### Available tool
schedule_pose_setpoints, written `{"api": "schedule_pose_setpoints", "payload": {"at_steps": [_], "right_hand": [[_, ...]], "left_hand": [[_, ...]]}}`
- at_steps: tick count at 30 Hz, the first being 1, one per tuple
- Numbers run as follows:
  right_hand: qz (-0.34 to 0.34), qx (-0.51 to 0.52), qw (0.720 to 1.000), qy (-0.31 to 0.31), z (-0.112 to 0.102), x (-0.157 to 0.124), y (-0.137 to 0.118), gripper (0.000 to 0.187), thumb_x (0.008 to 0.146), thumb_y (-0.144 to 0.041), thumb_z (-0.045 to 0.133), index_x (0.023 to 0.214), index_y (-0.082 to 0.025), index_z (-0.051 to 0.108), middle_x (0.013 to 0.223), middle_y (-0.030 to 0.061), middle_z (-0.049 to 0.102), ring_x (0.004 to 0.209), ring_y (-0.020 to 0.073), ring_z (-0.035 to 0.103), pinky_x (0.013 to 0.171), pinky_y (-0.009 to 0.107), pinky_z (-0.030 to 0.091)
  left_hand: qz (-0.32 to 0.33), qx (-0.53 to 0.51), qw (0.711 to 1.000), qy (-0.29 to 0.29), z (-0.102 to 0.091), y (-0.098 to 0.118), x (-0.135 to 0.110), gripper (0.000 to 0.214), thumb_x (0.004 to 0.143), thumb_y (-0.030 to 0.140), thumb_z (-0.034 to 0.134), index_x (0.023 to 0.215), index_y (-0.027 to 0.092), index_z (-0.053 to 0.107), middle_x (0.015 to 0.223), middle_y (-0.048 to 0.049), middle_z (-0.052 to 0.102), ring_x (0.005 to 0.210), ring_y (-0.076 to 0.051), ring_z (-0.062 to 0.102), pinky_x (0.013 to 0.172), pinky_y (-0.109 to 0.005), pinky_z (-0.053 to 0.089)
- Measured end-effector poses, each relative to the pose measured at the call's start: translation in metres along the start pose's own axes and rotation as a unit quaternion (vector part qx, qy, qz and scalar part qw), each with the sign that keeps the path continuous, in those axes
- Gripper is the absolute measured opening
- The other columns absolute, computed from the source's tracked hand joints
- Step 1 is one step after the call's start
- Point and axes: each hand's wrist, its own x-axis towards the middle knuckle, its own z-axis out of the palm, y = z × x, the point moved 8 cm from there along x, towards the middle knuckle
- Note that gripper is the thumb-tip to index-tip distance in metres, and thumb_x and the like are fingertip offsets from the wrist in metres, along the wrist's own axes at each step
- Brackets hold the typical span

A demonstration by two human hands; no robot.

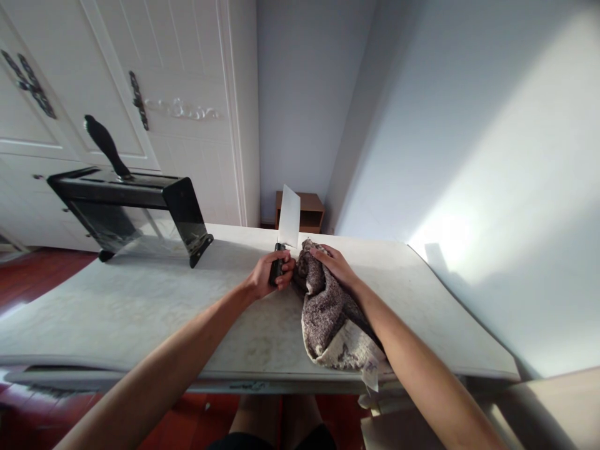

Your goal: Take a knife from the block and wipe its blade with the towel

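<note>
My left hand (270, 273) is closed round the black handle of a cleaver (289, 217), whose broad blade points up and away from me. Beside it, my right hand (334, 262) grips the bunched upper end of a brown and white towel (323, 312). The towel's lower part hangs down onto the table (248, 325), and a white tag shows at its near corner. Blade and towel are close together; I cannot tell whether they touch.
A black knife block (175, 194) with clear sides stands at the left, one black-handled knife (109, 149) in it. White cabinets (187, 62) rise behind. A small brown wooden stand (312, 209) is beyond the table's far edge. The wall (469, 156) runs along the right.
</note>
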Motion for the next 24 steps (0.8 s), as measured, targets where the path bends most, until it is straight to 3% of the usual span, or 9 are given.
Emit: {"api": "schedule_pose_setpoints", "payload": {"at_steps": [5, 9, 13, 18, 24], "right_hand": [[-0.011, -0.027, 1.0, 0.007, 0.0, 0.0, -0.002, 0.041, 0.074, -0.056, 0.064, 0.088, -0.018, 0.067, 0.078, -0.0001, 0.066, 0.077, 0.0189, 0.059, 0.073, 0.031, 0.045], [-0.03, -0.038, 0.999, 0.006, 0.002, -0.003, -0.009, 0.04, 0.075, -0.055, 0.064, 0.092, -0.019, 0.066, 0.085, 0.0016, 0.067, 0.085, 0.0215, 0.06, 0.079, 0.033, 0.046], [-0.07, -0.017, 0.997, -0.004, 0.008, -0.008, -0.019, 0.043, 0.074, -0.05, 0.068, 0.106, -0.021, 0.064, 0.104, 0.0036, 0.068, 0.1, 0.0238, 0.061, 0.092, 0.037, 0.044], [-0.09, -0.016, 0.995, 0.036, 0.008, -0.016, -0.024, 0.069, 0.07, -0.045, 0.074, 0.131, -0.025, 0.05, 0.123, 0.0066, 0.063, 0.109, 0.0253, 0.059, 0.098, 0.04, 0.045], [-0.21, -0.095, 0.973, 0.011, 0.019, -0.03, -0.047, 0.055, 0.081, -0.038, 0.066, 0.133, -0.03, 0.05, 0.136, 0.0032, 0.055, 0.127, 0.0239, 0.048, 0.111, 0.039, 0.033]], "left_hand": [[-0.01, -0.037, 0.999, -0.014, 0.0, 0.001, -0.002, 0.016, 0.076, 0.023, 0.05, 0.065, 0.019, 0.04, 0.052, 0.007, 0.034, 0.029, -0.005, 0.025, 0.024, -0.017, 0.027], [-0.007, -0.04, 0.999, -0.009, -0.001, 0.001, -0.002, 0.015, 0.07, 0.022, 0.05, 0.062, 0.02, 0.038, 0.05, 0.0068, 0.033, 0.029, -0.006, 0.027, 0.026, -0.019, 0.03], [-0.004, -0.018, 1.0, 0.021, -0.007, -0.002, -0.001, 0.014, 0.067, 0.022, 0.05, 0.063, 0.021, 0.037, 0.049, 0.0069, 0.034, 0.03, -0.008, 0.03, 0.026, -0.02, 0.03], [-0.007, 0.029, 0.999, 0.033, -0.009, -0.005, 0.0, 0.015, 0.065, 0.023, 0.049, 0.063, 0.021, 0.035, 0.048, 0.0074, 0.035, 0.029, -0.007, 0.028, 0.026, -0.02, 0.028], [-0.013, 0.141, 0.987, 0.074, -0.011, -0.011, -0.001, 0.014, 0.062, 0.027, 0.049, 0.06, 0.021, 0.037, 0.043, 0.0074, 0.035, 0.028, -0.008, 0.029, 0.026, -0.021, 0.027]]}}
